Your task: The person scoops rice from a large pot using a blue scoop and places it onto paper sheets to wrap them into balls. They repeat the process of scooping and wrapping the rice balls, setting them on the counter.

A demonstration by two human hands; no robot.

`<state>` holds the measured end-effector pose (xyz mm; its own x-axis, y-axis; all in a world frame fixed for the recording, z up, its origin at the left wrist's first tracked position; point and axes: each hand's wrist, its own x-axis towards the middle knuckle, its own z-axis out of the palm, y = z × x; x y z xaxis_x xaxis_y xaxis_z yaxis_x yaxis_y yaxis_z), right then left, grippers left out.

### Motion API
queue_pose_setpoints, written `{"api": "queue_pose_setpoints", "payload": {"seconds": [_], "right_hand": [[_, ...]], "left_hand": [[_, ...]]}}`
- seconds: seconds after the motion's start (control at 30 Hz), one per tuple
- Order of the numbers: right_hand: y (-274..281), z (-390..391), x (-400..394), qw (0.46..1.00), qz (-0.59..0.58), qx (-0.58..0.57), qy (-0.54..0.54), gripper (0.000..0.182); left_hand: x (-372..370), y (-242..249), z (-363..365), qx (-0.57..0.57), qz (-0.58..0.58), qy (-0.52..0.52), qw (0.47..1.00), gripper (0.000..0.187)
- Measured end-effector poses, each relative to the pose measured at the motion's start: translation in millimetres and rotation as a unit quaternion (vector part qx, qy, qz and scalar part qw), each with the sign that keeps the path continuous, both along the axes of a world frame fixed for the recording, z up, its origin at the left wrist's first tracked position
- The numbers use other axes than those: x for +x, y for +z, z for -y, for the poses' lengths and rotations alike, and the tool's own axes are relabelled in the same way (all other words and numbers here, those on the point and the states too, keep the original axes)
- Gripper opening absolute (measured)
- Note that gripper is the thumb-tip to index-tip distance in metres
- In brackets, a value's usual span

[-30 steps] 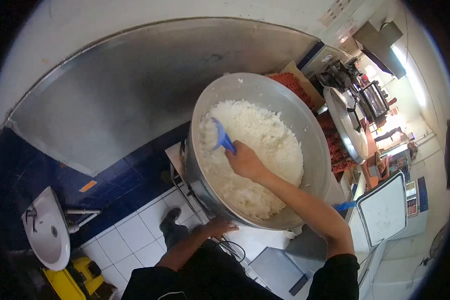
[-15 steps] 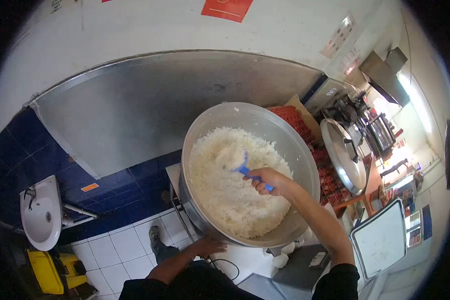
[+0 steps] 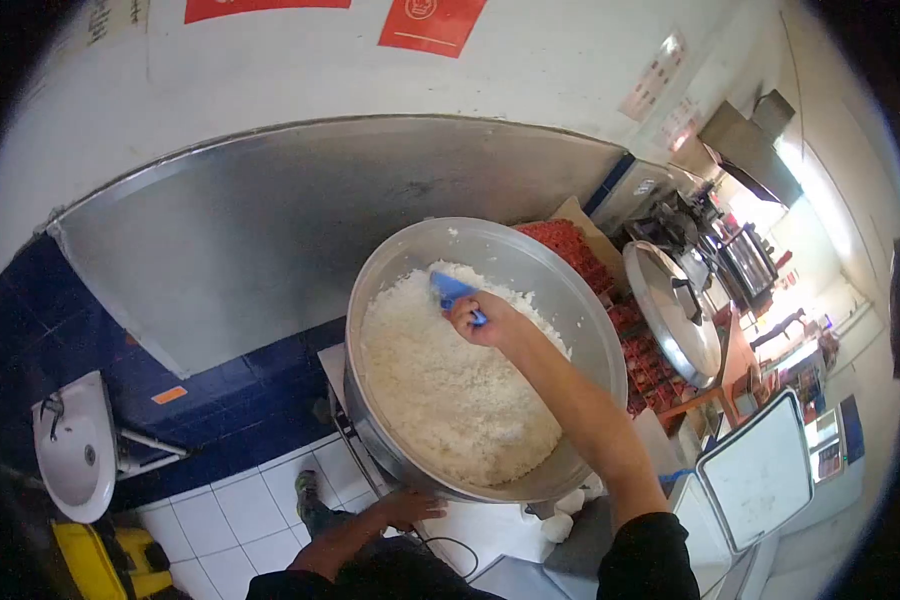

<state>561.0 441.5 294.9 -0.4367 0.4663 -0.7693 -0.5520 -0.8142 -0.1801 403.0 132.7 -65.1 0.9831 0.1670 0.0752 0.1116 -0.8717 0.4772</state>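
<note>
A large metal pot (image 3: 600, 420) full of cooked white rice (image 3: 450, 390) stands before me. Over the far part of the rice, my right hand (image 3: 485, 318) is wrapped round the handle of a blue plastic rice scoop (image 3: 452, 288). The scoop is tilted, with its blue back showing and its tip at the rice; what it carries is hidden. My left hand (image 3: 410, 508) lies at the near outer side of the pot, just under the rim, fingers stretched out and holding nothing visible.
A metal lid (image 3: 670, 310) leans to the right of the pot, by red crates (image 3: 635, 345). A white open lid (image 3: 760, 470) stands lower right. To the left are a white sink (image 3: 75, 450) and a yellow bin (image 3: 80, 560). A metal panel (image 3: 270, 220) covers the wall behind.
My right hand has moved away and to the left across the pot. The scoop, earlier heaped with rice, has turned so its blue back shows. My left hand stays by the pot.
</note>
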Motion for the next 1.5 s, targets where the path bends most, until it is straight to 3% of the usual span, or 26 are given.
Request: {"api": "queue_pose_setpoints", "payload": {"seconds": [0.03,0.17,0.2,0.23,0.3,0.37,0.4,0.47,0.5,0.53,0.6,0.63,0.7,0.83,0.9,1.03,1.1,1.5], "right_hand": [[1.8,-6.9,-2.3,0.993,-0.086,-0.067,-0.036,0.01],[1.1,2.8,-5.9,0.999,-0.032,-0.017,-0.019,0.012],[5.7,18.4,-6.0,0.996,0.062,0.065,-0.001,0.01],[0.7,30.0,-12.1,0.979,0.149,0.14,0.027,0.02],[-8.8,31.6,20.8,0.966,0.167,0.152,0.127,0.015],[26.2,66.8,24.2,0.861,0.421,0.231,0.169,0.021],[34.8,75.0,38.2,0.861,0.433,0.224,0.149,0.021],[48.5,92.3,57.8,0.783,0.541,0.268,0.152,0.028],[67.4,110.9,51.8,0.72,0.609,0.285,0.169,0.027],[74.4,114.1,64.6,0.721,0.615,0.28,0.152,0.027],[78.8,124.1,92.0,0.851,0.453,0.215,0.158,0.028],[77.5,126.3,96.3,0.852,0.457,0.21,0.145,0.028],[73.1,139.0,104.4,0.945,0.289,0.128,0.081,0.029],[90.3,160.9,83.1,0.919,0.348,0.177,0.047,0.027],[90.3,170.4,78.9,0.897,0.4,0.184,0.039,0.03],[105.9,196.6,63.6,0.92,0.364,0.147,0.014,0.031],[115.7,200.9,51.8,0.887,0.419,0.193,0.031,0.032],[103.2,215.3,27.6,0.941,0.268,0.186,-0.094,0.031]], "left_hand": [[-0.7,5.4,-5.2,0.004,0.015,0.004,1.0,0.097],[7.3,15.7,-9.4,-0.04,-0.054,-0.008,0.998,0.094],[11.2,-6.1,-11.9,-0.063,0.038,-0.015,0.997,0.092],[3.4,-22.4,-3.7,-0.091,0.126,-0.01,0.988,0.09],[-9.7,-10.0,4.1,-0.06,0.08,0.024,0.995,0.089],[-2.0,12.4,-2.8,0.03,-0.003,0.005,1.0,0.087],[4.9,14.8,-5.3,0.035,0.005,-0.018,0.999,0.087],[3.5,12.7,-4.4,0.02,-0.038,-0.004,0.999,0.089],[8.4,-25.6,-2.5,0.009,0.027,-0.003,1.0,0.094],[9.1,-21.7,-7.6,0.016,0.028,-0.02,0.999,0.094],[5.2,-17.1,-4.9,0.025,0.039,-0.016,0.999,0.098],[4.3,-19.3,-7.2,0.026,0.041,-0.031,0.998,0.098],[5.7,-22.6,-6.4,-0.046,0.056,-0.022,0.997,0.102],[7.1,0.7,-11.6,-0.109,-0.034,-0.053,0.992,0.098],[4.2,12.2,-17.4,-0.198,-0.086,-0.065,0.974,0.098],[2.1,64.9,-35.0,-0.128,-0.032,-0.113,0.985,0.095],[4.1,68.4,-39.1,-0.113,-0.039,-0.123,0.985,0.095],[-3.1,70.0,-50.2,-0.059,-0.075,-0.164,0.982,0.094]]}}
